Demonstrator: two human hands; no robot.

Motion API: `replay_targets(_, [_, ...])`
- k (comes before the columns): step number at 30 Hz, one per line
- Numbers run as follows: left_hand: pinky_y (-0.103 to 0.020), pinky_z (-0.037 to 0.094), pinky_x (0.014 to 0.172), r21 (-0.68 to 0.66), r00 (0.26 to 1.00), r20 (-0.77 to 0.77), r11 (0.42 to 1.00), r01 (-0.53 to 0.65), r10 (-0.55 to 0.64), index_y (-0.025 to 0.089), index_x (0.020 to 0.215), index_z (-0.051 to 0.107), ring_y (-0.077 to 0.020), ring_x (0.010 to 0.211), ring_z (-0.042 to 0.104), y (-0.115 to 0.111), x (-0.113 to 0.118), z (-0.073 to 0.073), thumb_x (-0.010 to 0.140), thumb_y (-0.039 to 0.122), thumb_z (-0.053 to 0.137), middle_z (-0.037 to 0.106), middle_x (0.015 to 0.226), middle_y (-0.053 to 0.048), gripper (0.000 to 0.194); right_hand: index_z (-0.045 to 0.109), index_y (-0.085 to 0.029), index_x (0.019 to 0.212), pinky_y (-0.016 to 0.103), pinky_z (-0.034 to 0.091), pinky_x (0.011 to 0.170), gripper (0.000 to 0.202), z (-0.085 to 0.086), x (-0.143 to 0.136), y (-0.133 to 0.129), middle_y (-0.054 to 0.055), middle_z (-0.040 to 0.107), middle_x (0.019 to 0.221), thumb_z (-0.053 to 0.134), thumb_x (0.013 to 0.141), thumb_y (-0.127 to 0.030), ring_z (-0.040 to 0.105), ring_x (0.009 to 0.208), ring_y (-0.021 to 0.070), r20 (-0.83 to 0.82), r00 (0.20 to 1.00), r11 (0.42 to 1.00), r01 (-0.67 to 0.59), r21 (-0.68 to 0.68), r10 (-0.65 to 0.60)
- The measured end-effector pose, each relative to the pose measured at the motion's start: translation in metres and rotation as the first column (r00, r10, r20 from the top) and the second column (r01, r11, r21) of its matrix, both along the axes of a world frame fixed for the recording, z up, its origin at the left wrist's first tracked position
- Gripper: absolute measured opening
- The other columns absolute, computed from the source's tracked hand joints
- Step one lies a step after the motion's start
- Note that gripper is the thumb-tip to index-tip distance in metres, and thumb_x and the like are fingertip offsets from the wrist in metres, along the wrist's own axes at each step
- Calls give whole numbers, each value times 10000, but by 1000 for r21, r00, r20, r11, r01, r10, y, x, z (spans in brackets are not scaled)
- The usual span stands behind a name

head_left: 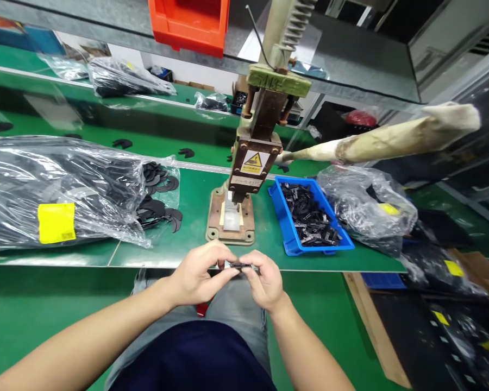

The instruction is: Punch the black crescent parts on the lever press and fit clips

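Observation:
My left hand and my right hand meet in front of the table's near edge, with a small dark part pinched between their fingertips. Most of that part is covered by the fingers. Just beyond the hands stands a hand press with a warning label, and a pale block sits on its base. To its right, a blue bin holds many small black parts. A large clear bag at the left spills curved black pieces from its open end.
The press's long wrapped lever reaches out to the right above a clear plastic bag. An orange bin hangs over the far side. Behind the press, a green belt carries scattered black curved pieces.

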State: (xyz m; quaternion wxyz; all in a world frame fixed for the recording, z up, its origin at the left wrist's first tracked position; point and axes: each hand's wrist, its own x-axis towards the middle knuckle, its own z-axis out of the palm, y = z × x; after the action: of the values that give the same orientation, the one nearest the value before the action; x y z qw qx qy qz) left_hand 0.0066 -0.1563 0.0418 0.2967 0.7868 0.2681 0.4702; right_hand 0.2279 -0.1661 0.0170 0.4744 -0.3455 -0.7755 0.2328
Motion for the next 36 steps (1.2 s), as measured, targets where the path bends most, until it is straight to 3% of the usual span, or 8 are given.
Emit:
replay_targets(12, [-296,574,738,38,1000,-20,999,-7,8,231,1168,657,-163,812,676,-3,-3,-2,933,148,700,717,920,-49,253,629,-288,1170,344,593,735,198,-4,-5,-1,13,756,884,563,988,-244,707,767,169,71,997,1000,16,-12,-15])
replay_targets(16, [-313,574,812,94,988,-105,990,-106,116,232,1053,708,-177,871,703,19,-15,-5,971,188,646,751,944,-58,112,626,-281,1262,375,607,870,290,9,8,14,43,764,1024,602,974,-252,728,927,191,138,988,996,71,-44,-65])
replay_targets(18, [-312,574,844,69,963,-137,972,-225,233,217,1027,716,-182,908,708,44,-24,-11,994,256,625,758,981,-68,104,614,-271,1294,423,585,984,317,32,23,32,80,729,1153,602,978,-291,702,1064,217,112,980,985,170,-24,-166])
replay_targets(21, [-309,566,877,73,896,-243,928,-365,372,207,1050,730,-185,942,710,89,-34,-23,1028,322,570,764,1037,-67,198,565,-259,1338,477,546,1077,413,93,42,68,117,634,1288,620,965,-429,658,1172,241,-146,932,928,351,125,-332])
replay_targets(25, [-327,548,936,160,807,-459,928,-336,372,222,1108,744,-210,1045,700,133,-31,-33,1037,294,534,754,1102,-72,233,531,-257,1355,470,495,1160,608,188,41,104,123,573,1399,670,895,-629,600,1327,242,-325,945,935,145,325,-33])
replay_targets(28, [-344,544,944,216,749,-575,944,-249,329,239,1160,749,-229,1090,685,145,-22,-34,1030,248,515,738,1147,-87,268,610,-240,1154,408,574,1008,420,224,26,113,51,662,1105,647,931,-594,694,1017,157,-276,959,947,25,321,68])
replay_targets(31, [-368,544,936,258,716,-632,952,-167,297,255,1187,758,-246,1088,681,149,-15,-31,1020,234,512,724,1170,-98,298,576,-242,859,355,587,796,303,219,15,108,-35,537,749,644,956,-521,616,715,114,-336,940,931,69,360,60])
replay_targets(36, [-371,541,924,278,698,-664,955,-102,267,253,1164,773,-247,1059,682,153,-13,-27,1011,205,501,718,1136,-102,316,519,-248,674,508,580,877,319,157,13,74,-25,516,659,681,911,-388,594,710,172,-354,934,902,191,387,-46])
